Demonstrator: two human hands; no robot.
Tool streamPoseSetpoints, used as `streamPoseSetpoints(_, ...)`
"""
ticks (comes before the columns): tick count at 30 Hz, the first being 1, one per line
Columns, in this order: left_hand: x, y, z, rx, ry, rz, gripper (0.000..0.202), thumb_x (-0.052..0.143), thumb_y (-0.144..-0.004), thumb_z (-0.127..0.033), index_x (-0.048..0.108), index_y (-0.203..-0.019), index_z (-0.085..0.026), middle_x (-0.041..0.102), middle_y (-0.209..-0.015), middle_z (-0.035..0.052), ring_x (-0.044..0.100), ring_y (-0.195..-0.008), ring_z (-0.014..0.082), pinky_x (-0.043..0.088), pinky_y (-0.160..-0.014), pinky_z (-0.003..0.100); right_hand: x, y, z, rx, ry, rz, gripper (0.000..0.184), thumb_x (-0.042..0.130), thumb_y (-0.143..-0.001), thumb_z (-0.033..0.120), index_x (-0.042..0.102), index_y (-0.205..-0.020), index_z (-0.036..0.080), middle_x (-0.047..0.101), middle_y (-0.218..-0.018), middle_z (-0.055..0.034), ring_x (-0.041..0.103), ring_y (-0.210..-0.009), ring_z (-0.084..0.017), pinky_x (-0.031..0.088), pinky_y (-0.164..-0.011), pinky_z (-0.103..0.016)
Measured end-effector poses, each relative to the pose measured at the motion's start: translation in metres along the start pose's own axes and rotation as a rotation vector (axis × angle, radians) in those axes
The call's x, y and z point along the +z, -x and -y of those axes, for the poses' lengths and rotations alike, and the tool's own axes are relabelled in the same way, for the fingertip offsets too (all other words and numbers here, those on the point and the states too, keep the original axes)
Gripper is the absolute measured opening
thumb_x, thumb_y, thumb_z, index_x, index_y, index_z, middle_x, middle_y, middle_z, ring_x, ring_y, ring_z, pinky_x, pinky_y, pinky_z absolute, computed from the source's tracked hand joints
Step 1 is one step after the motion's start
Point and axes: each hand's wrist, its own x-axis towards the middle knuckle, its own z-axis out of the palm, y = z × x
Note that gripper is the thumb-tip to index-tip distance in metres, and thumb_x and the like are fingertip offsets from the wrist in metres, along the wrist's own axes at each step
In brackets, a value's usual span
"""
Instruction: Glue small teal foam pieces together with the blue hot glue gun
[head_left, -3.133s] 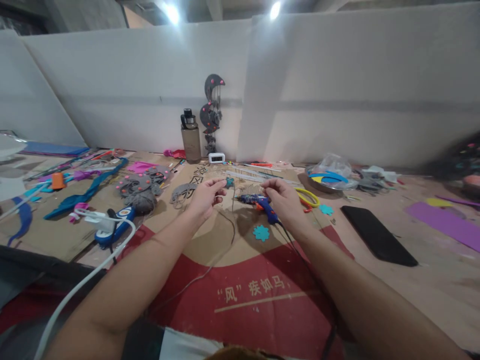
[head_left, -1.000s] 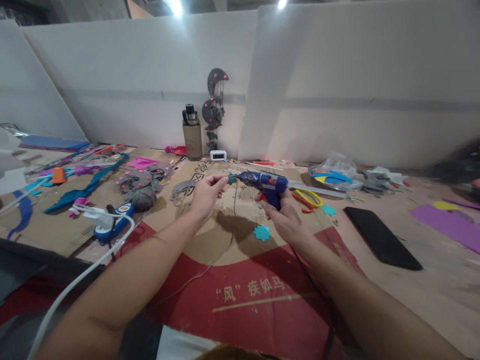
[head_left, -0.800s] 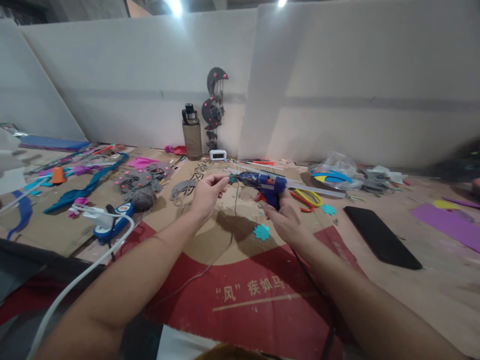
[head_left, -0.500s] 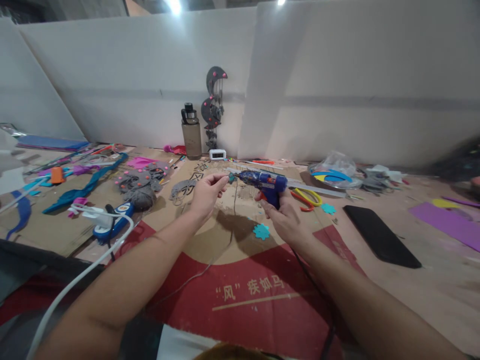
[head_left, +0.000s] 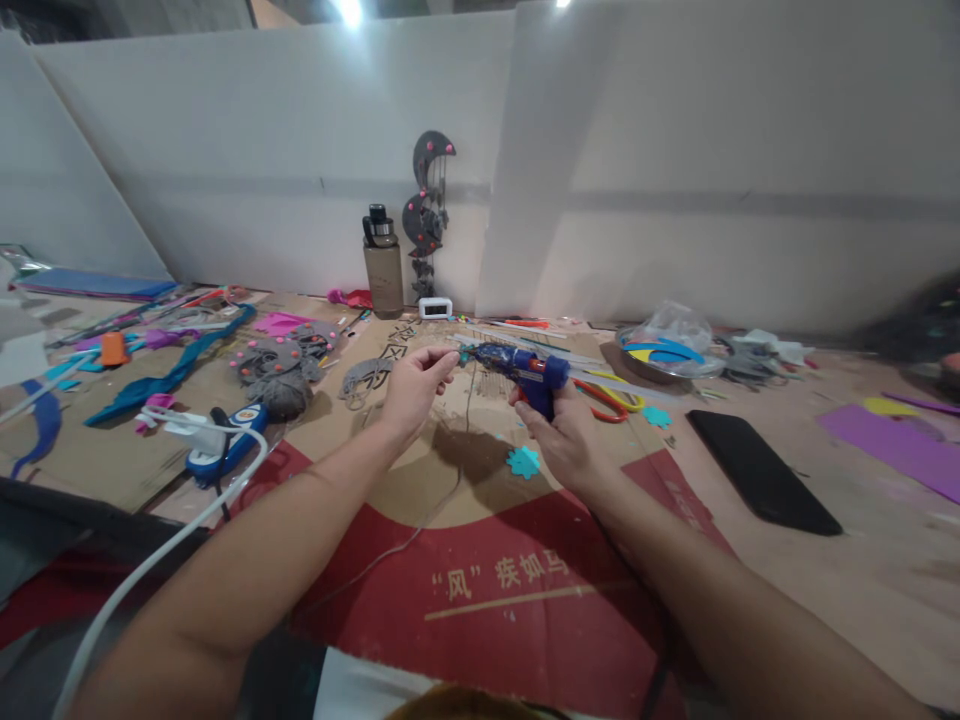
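Observation:
My right hand (head_left: 564, 425) is wrapped around the handle of a blue hot glue gun (head_left: 534, 372), with its nozzle pointing left. A small teal piece (head_left: 464, 355) is pinched in the fingertips of my left hand (head_left: 420, 390), close against the nozzle; whether they touch I cannot tell. From that piece a thin grey string (head_left: 459, 480) hangs down and runs over the cardboard (head_left: 390, 490). Beneath the glue gun lies a turquoise flower-shaped cutout (head_left: 523, 462). Another turquoise cutout (head_left: 657, 418) is farther right, near red-and-yellow-handled scissors (head_left: 609, 400).
A black phone (head_left: 761, 470) lies at right. Grey yarn (head_left: 285, 393) and a blue-and-white power strip (head_left: 229, 445) with a white cable are at left. A bottle (head_left: 384, 270) and a small white clock (head_left: 435, 309) stand by the wall. A bowl (head_left: 652, 365) sits back right.
The glue gun has shifted slightly left and its rear has dipped a little, with my right hand moving along. My left hand stays nearly in place.

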Motion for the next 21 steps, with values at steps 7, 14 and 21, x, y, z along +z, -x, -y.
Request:
streamPoseSetpoints(7, 0.0006, 0.0005, -0.0008, 0.003, 0.002, -0.012, 0.027, 0.075, -0.065, -0.037, 0.069, -0.079, -0.015, 0.057, -0.062, -0.0012, 0.046, -0.054, 0.0072, 0.032, -0.05, 0.022, 0.0017, -0.0003, -0.0008, 0.034, -0.013, -0.024, 0.022, 0.053, -0.085, 0.038, 0.056, -0.099, 0.022, 0.061, -0.087, -0.0084, 0.056, -0.081, -0.025, 0.048, -0.069, -0.041)
streamPoseSetpoints(14, 0.001, 0.0003, -0.0011, 0.009, 0.009, -0.005, 0.027, 0.075, -0.064, -0.037, 0.068, -0.079, -0.015, 0.057, -0.062, -0.0015, 0.046, -0.053, 0.0068, 0.032, -0.049, 0.021, 0.0031, -0.0008, -0.001, 0.033, -0.022, -0.038, 0.025, 0.054, -0.084, 0.038, 0.055, -0.103, 0.022, 0.061, -0.086, -0.0076, 0.056, -0.08, -0.024, 0.048, -0.069, -0.039)
streamPoseSetpoints(21, 0.0, -0.0001, 0.0005, 0.006, 0.016, 0.002, 0.028, 0.075, -0.065, -0.037, 0.068, -0.08, -0.015, 0.057, -0.063, -0.001, 0.046, -0.054, 0.0069, 0.032, -0.049, 0.021, 0.0028, -0.0001, -0.0008, 0.043, -0.016, -0.035, 0.021, 0.054, -0.085, 0.037, 0.054, -0.099, 0.022, 0.061, -0.086, -0.0076, 0.056, -0.078, -0.024, 0.048, -0.069, -0.04)
